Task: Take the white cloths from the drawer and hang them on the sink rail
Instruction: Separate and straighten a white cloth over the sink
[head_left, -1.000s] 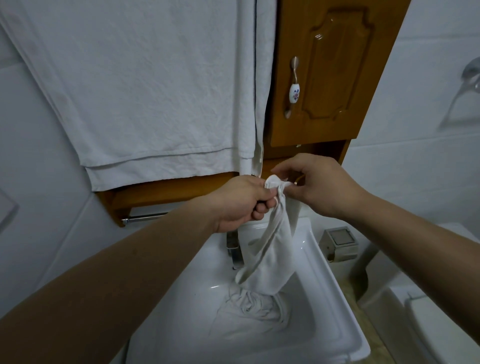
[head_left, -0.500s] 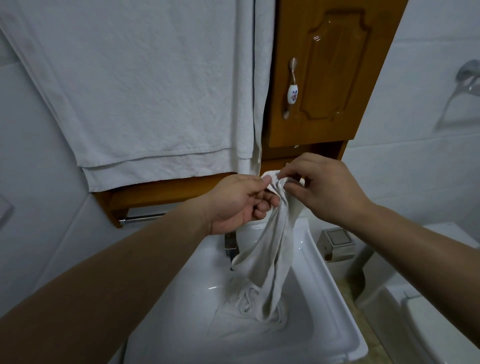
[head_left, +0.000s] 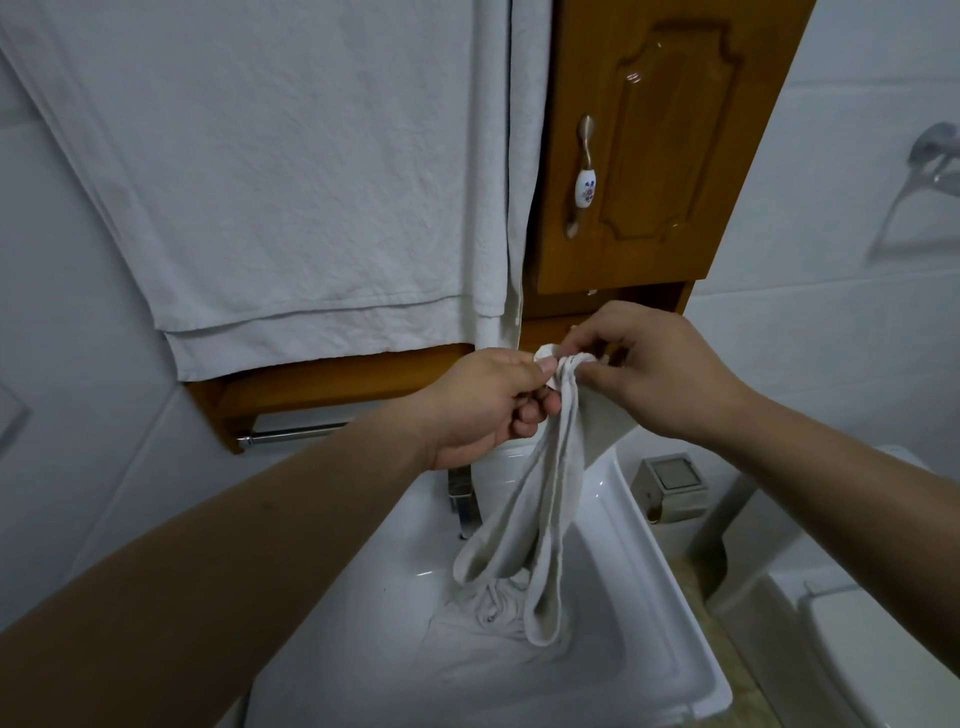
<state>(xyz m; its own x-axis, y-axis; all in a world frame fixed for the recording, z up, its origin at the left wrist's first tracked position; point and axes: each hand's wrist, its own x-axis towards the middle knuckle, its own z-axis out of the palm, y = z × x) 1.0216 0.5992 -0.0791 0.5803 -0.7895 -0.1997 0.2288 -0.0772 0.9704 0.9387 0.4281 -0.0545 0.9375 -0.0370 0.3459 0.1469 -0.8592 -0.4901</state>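
Both hands up over the sink (head_left: 675, 670). Left hand (head_left: 488, 405) and right hand (head_left: 660, 374) pinch the gathered top of one white cloth (head_left: 550, 519), fingertips nearly touching. Cloth hangs in long folds, its lower end reaching a second cloth (head_left: 493, 613) lying crumpled in the basin. Chrome rail (head_left: 291, 434) under the wooden cabinet (head_left: 649, 156), left of the hands. Large white towel (head_left: 285, 171) hangs above.

Left hand (head_left: 483, 405) and right hand (head_left: 660, 374) pinch a white cloth (head_left: 545, 519) hanging into the sink (head_left: 649, 597).
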